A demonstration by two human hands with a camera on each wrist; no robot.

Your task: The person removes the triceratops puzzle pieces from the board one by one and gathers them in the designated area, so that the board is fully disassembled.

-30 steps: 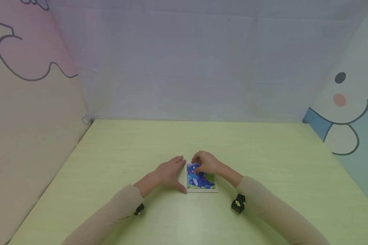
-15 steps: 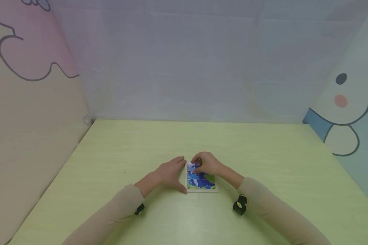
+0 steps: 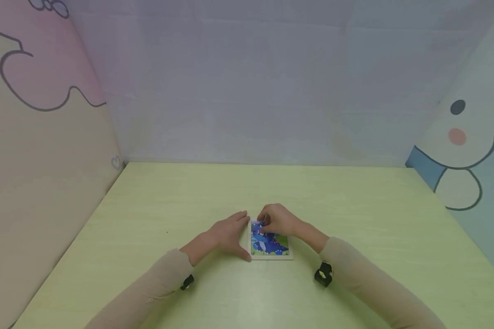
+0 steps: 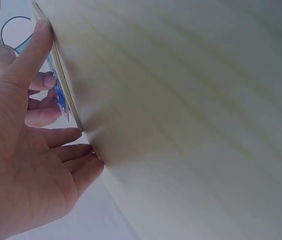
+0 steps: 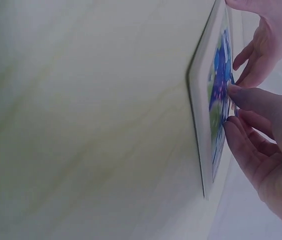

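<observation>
A small jigsaw puzzle [image 3: 270,247] with a blue dinosaur picture lies flat on the table in a pale tray frame [image 3: 273,257]. My left hand [image 3: 229,234] rests along the tray's left side, thumb at the near corner and straight fingertips at the far corner. Over the picture's upper left, my right hand [image 3: 281,220] pinches a puzzle piece [image 4: 61,98] between thumb and fingers. In the left wrist view that piece sits tilted, slightly above the tray. My right fingers partly cover the picture's upper part.
The pale yellow-green table [image 3: 189,192] spreads around the tray. A plain wall [image 3: 238,91] rises behind it, with cartoon-printed panels [image 3: 45,146] at the sides. Black wrist devices [image 3: 323,274] sit under both sleeves.
Both hands keep nearly the same places. The right hand and wrist shift very slightly to the right, while the puzzle tray stays put.
</observation>
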